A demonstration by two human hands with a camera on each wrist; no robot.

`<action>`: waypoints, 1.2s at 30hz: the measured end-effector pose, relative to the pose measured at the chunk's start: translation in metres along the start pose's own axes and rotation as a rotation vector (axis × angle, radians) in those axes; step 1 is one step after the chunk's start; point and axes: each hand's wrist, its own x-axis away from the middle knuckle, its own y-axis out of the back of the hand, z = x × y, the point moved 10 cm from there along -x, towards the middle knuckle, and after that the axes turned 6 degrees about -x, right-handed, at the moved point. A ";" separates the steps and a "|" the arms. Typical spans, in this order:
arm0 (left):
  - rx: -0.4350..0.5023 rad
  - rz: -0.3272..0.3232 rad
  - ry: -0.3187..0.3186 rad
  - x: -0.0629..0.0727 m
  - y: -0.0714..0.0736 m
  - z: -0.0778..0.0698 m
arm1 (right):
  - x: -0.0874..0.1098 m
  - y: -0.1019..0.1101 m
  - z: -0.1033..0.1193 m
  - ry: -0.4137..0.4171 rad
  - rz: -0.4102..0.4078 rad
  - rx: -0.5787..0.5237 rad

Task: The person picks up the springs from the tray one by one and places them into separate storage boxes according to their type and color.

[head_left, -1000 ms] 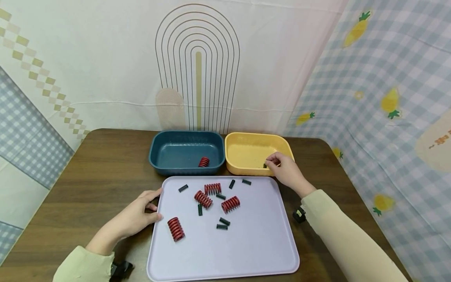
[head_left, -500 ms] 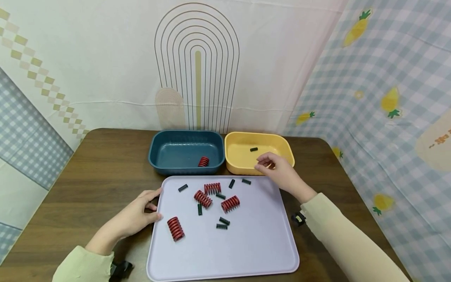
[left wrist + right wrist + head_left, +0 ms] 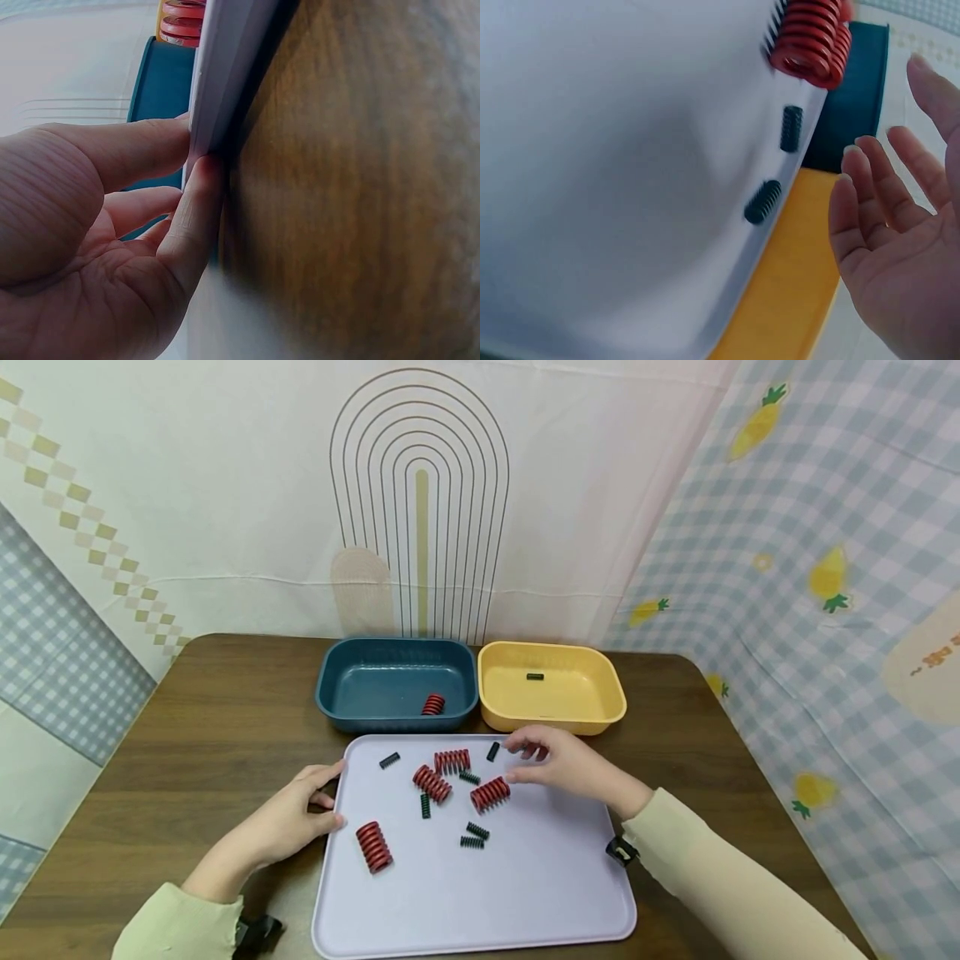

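My left hand (image 3: 288, 814) rests at the left edge of the pale lilac tray (image 3: 555, 893), thumb and a fingertip touching its rim (image 3: 214, 97) in the left wrist view. My right hand (image 3: 566, 764) hovers over the tray's upper right with thumb and fingers apart, nothing between them. Just left of its fingertips lies a small dark green spring (image 3: 492, 751); a big red spring (image 3: 491, 794) lies below them. Another small spring (image 3: 763, 202) shows in the right wrist view, mostly hidden by the hand in the head view. More red springs (image 3: 374, 847) and small springs (image 3: 472, 842) lie scattered about.
Behind the tray, a dark blue bin (image 3: 397, 724) has one red spring (image 3: 432, 704) in it. Beside it, a yellow bin (image 3: 551, 723) contains one small dark spring (image 3: 535, 677). All stand on a brown wooden table (image 3: 225, 710) against a cloth-covered wall.
My right hand has let go of a small dark spring, which now lies in the yellow bin. That hand has moved back over the tray, down and left. My left hand stays put.
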 end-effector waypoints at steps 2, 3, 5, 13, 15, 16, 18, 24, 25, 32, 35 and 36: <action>-0.002 -0.001 0.000 0.000 0.000 0.000 | 0.000 -0.009 -0.002 -0.005 0.036 0.029; -0.004 -0.001 0.000 0.000 0.000 0.000 | 0.000 -0.012 -0.003 -0.009 0.052 0.043; -0.005 -0.001 -0.001 0.000 0.000 0.000 | 0.001 -0.020 -0.005 -0.014 0.084 0.069; 0.002 -0.002 -0.001 0.000 0.000 0.002 | -0.001 -0.038 -0.004 -0.001 0.142 0.088; 0.004 -0.001 -0.003 0.000 0.000 0.002 | -0.002 -0.041 -0.005 -0.010 0.149 0.095; 0.004 -0.002 -0.002 0.000 0.000 0.002 | -0.002 -0.042 -0.006 -0.015 0.153 0.100; 0.005 -0.002 -0.002 0.000 -0.001 0.003 | -0.002 -0.044 -0.007 -0.026 0.158 0.107; 0.008 -0.002 0.001 0.000 -0.001 0.002 | -0.002 -0.048 -0.010 -0.049 0.158 0.109; 0.007 -0.002 0.001 0.000 -0.001 0.002 | -0.002 -0.048 -0.010 -0.050 0.159 0.111; -0.001 -0.005 0.001 -0.001 -0.001 0.003 | -0.003 -0.050 -0.011 -0.049 0.156 0.147; -0.001 -0.005 0.000 -0.001 -0.001 0.003 | -0.003 -0.051 -0.011 -0.050 0.157 0.152; 0.000 -0.005 0.001 -0.001 -0.001 0.003 | -0.002 -0.051 -0.012 -0.051 0.157 0.154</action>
